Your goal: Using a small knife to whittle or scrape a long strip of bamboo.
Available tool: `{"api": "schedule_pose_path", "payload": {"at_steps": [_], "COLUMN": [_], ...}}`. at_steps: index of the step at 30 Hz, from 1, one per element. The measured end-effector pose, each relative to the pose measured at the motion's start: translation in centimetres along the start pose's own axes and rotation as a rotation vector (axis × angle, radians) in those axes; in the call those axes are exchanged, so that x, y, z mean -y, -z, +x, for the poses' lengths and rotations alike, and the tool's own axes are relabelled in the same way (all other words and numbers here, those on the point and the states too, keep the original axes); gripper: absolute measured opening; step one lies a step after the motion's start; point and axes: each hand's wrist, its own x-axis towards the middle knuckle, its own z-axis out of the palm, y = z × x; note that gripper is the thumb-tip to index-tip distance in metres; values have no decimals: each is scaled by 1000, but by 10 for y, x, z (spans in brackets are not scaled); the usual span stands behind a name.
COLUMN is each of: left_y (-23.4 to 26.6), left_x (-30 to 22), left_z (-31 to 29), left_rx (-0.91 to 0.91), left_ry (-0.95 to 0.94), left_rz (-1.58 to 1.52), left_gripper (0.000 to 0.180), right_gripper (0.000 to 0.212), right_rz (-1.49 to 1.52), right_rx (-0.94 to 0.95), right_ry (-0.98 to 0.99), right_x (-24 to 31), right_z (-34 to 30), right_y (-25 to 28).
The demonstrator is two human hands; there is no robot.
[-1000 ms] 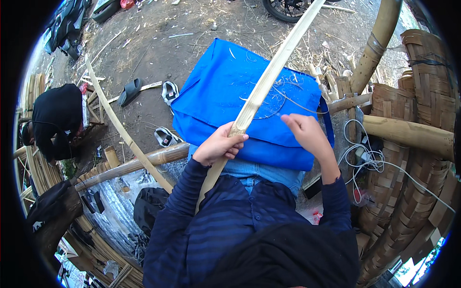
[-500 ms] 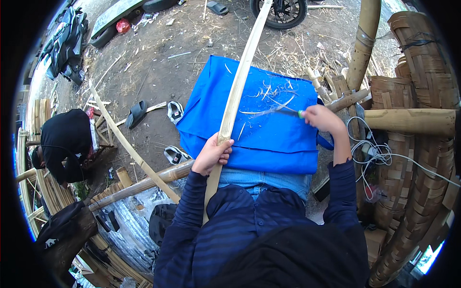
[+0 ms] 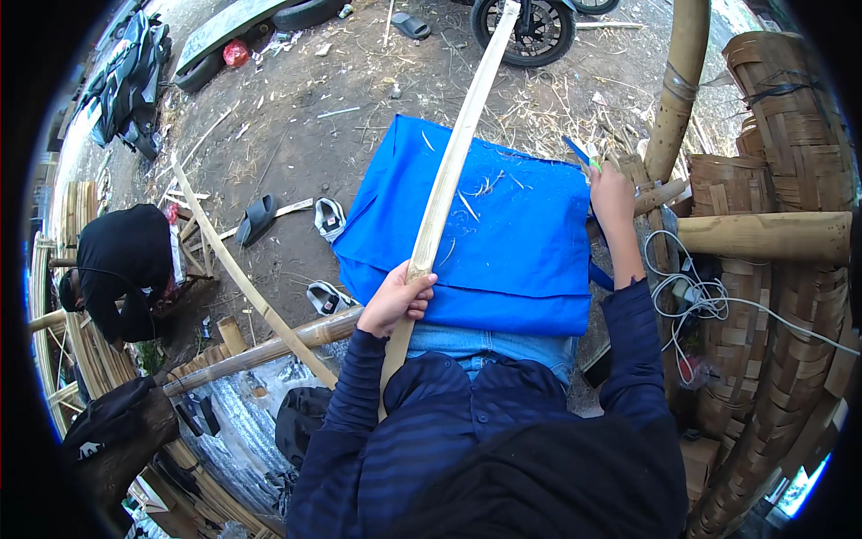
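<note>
A long pale bamboo strip (image 3: 456,148) slants from beside my waist, over my lap, away toward the far side. My left hand (image 3: 398,299) is closed around it near its node, above the near edge of the blue cloth (image 3: 530,242) spread on my lap. My right hand (image 3: 611,190) is closed on a knife (image 3: 576,150) at the cloth's far right corner, apart from the strip. A bit of green handle shows by the fingers, and the blade points up to the left. A few thin shavings (image 3: 489,185) lie on the cloth.
To the right stand a bamboo post (image 3: 678,99), a horizontal bamboo pole (image 3: 763,235), woven bamboo panels (image 3: 799,126) and a tangled white cable (image 3: 696,295). Another person (image 3: 126,269) in black bends down at left. Sandals (image 3: 256,220) and a motorbike wheel (image 3: 530,31) are on the ground beyond.
My right hand has moved with the knife away from me to the cloth's far right corner. Fewer shavings lie on the cloth. My left hand keeps its grip on the bamboo strip.
</note>
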Motion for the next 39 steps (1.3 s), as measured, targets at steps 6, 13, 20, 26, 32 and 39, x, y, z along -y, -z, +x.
{"api": "schedule_pose_path", "payload": {"at_steps": [6,13,20,26,32,39], "left_y": [5,3,7,7,9,9], "left_x": [4,3,2,2,5,3], "left_z": [2,0,1,2,2,2], "left_rx": [24,29,23,41,31,43], "left_ry": [9,12,17,11,18,25], "left_rz": [-29,-36,-39,-39,-50,-54], "left_gripper": [15,15,16,18,17,17], "right_gripper": [24,22,28,24,27,29], "right_rz": [409,-111,427,-150,360,71], "right_rx": [898,32,951,217,653,262], "right_ry": [506,32,378,153,545,211], "right_x": [64,9,79,45,93,66], "right_z": [-46,25,-19,38,-8,12], "right_y": [9,-6,3,-20,-30,-38]}}
